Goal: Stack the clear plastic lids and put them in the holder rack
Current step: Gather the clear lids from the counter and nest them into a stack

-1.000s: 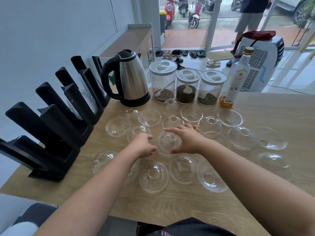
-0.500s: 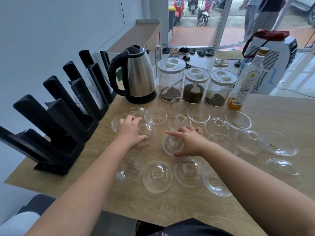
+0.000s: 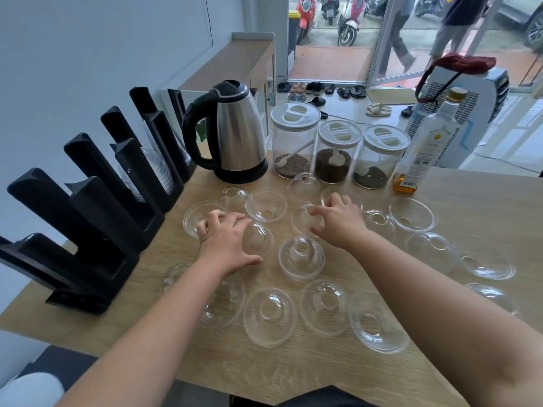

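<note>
Several clear plastic dome lids (image 3: pixel 269 315) lie scattered over the wooden table (image 3: pixel 470 201). A small stack of lids (image 3: pixel 301 257) sits in the middle between my hands. My left hand (image 3: pixel 226 242) lies with curled, spread fingers over a dome lid (image 3: pixel 260 236); its fingertips reach the rim of an upturned lid (image 3: pixel 194 215). My right hand (image 3: pixel 338 220) curls its fingers and thumb around another lid (image 3: pixel 299 221) just beyond the stack. The black holder rack (image 3: pixel 88 218) stands along the left wall, with some lids (image 3: pixel 160 171) in one slot.
A steel kettle (image 3: pixel 235 133), three lidded jars (image 3: pixel 338 151) and a bottle (image 3: pixel 423 148) line the table's far edge. More lids (image 3: pixel 487 259) lie to the right. The rack fills the left edge. A white appliance (image 3: pixel 470 113) stands on the floor beyond.
My right hand left the middle stack and moved forward onto a farther lid. My left hand moved from beside the stack to the lids at the left.
</note>
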`<state>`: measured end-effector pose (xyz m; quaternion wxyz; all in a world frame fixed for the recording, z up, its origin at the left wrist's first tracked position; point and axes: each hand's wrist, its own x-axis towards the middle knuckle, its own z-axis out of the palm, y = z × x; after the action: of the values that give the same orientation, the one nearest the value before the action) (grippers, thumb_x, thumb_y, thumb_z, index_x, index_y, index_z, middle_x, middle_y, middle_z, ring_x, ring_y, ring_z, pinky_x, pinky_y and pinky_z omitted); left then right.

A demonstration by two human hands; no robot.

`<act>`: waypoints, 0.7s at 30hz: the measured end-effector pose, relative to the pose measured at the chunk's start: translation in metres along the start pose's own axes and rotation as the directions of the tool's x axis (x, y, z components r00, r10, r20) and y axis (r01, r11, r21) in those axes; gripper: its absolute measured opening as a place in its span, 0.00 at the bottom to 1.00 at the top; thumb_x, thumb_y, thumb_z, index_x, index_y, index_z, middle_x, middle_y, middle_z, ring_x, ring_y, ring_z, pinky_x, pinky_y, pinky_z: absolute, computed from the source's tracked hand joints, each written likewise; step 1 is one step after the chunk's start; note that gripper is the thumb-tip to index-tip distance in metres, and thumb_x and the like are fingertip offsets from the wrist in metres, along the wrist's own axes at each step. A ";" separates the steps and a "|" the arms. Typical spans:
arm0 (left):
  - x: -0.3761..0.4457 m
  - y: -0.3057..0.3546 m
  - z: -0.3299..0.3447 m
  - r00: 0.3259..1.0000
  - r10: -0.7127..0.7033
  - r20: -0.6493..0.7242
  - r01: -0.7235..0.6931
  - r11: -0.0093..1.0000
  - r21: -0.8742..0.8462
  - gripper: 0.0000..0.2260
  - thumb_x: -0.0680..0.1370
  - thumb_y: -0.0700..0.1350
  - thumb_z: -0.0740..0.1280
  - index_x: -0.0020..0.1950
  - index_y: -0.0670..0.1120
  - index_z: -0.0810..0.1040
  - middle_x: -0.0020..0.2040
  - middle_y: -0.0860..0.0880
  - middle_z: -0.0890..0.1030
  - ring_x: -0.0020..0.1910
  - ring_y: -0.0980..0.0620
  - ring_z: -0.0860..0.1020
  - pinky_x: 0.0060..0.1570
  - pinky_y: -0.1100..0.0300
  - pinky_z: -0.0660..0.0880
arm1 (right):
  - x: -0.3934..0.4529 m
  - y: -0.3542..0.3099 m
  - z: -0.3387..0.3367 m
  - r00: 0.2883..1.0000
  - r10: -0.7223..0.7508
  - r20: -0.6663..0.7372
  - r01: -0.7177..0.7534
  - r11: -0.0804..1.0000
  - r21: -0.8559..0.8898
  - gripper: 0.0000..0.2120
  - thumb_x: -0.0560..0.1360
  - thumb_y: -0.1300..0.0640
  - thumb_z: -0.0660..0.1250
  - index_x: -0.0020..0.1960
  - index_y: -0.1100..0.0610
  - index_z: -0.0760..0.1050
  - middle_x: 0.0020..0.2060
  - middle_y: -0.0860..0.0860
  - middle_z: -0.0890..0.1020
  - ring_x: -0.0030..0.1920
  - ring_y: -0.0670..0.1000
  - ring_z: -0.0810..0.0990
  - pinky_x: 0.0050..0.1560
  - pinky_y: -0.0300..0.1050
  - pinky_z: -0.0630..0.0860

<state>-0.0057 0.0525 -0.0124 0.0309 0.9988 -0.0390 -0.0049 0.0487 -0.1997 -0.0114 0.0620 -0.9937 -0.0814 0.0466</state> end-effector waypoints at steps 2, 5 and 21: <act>-0.002 0.000 -0.001 1.000 0.016 0.006 -0.016 1.000 0.012 0.40 0.62 0.73 0.69 0.72 0.62 0.66 0.70 0.61 0.69 0.70 0.49 0.57 0.60 0.52 0.53 | -0.001 -0.001 0.004 1.000 0.011 -0.016 -0.010 0.999 0.044 0.20 0.75 0.40 0.66 0.65 0.42 0.73 0.61 0.52 0.69 0.62 0.56 0.66 0.63 0.51 0.65; -0.001 0.000 -0.004 1.000 0.008 0.005 -0.008 1.000 0.002 0.39 0.62 0.74 0.69 0.70 0.62 0.68 0.66 0.62 0.73 0.69 0.50 0.58 0.56 0.53 0.51 | -0.001 -0.001 0.001 0.999 0.033 -0.025 -0.028 0.982 0.188 0.15 0.74 0.42 0.69 0.59 0.44 0.77 0.62 0.52 0.69 0.64 0.56 0.66 0.66 0.51 0.66; -0.008 0.069 -0.011 0.981 0.189 0.044 -0.176 0.962 -0.209 0.37 0.61 0.74 0.68 0.68 0.65 0.68 0.65 0.62 0.71 0.68 0.52 0.59 0.57 0.55 0.51 | -0.029 0.029 -0.042 0.977 0.193 -0.087 -0.051 0.614 0.787 0.10 0.73 0.42 0.70 0.41 0.47 0.77 0.71 0.46 0.70 0.70 0.50 0.69 0.71 0.59 0.65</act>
<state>-0.0192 -0.0144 0.0033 0.1325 0.9817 -0.1313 -0.0376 0.0288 -0.2374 0.0284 0.4900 -0.8715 0.0203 -0.0001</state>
